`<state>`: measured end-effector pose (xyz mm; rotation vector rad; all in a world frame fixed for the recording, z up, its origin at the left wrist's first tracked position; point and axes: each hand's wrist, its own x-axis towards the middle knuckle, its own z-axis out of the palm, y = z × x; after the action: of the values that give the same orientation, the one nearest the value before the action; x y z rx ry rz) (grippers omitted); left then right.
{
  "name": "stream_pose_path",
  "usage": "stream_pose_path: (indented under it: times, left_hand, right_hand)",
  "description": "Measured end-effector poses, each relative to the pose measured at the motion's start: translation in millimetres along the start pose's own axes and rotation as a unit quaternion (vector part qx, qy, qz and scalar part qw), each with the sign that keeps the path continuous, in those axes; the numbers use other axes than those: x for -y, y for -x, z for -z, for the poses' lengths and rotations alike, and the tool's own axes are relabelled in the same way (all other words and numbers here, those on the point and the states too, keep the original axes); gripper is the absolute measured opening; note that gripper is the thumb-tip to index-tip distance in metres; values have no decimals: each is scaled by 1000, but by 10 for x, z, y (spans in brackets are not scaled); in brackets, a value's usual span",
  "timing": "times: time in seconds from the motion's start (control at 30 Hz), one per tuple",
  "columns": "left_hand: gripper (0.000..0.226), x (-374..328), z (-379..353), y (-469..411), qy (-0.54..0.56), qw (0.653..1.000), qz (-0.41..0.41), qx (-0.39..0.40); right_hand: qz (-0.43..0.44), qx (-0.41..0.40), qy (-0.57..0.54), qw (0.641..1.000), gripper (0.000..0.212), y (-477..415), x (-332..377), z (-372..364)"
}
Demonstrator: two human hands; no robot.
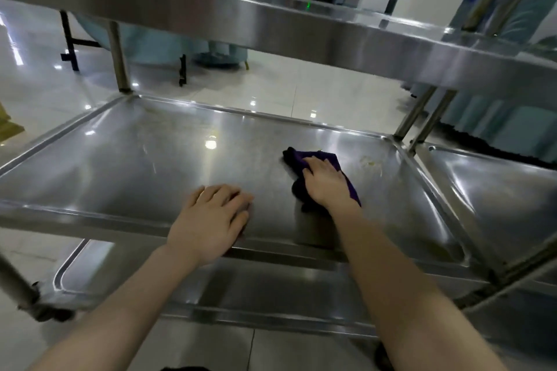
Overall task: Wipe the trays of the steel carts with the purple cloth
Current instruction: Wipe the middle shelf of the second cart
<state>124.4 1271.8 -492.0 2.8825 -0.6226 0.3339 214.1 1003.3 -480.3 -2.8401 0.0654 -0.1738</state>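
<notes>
Head view: we see one crumpled dark-purple cloth (327, 157) right of centre on the middle tray (150, 166), pressed beneath our right hand (325, 182), fingers straight, our left hand (211, 220) lying flat and released by its front rim.

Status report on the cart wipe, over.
Left hand flat on middle tray. Right hand pressing purple cloth on same tray. Yellowish smudge just right of cloth, not yet wiped.
</notes>
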Motion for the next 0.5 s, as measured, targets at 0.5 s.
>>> stream_pose_path:
  times: [0.5]
  left_hand:
    - [37,-652,-85,-288,130,990,-49,-37]
  right_hand:
    - [-43,12,13,999,44,552,-175,258]
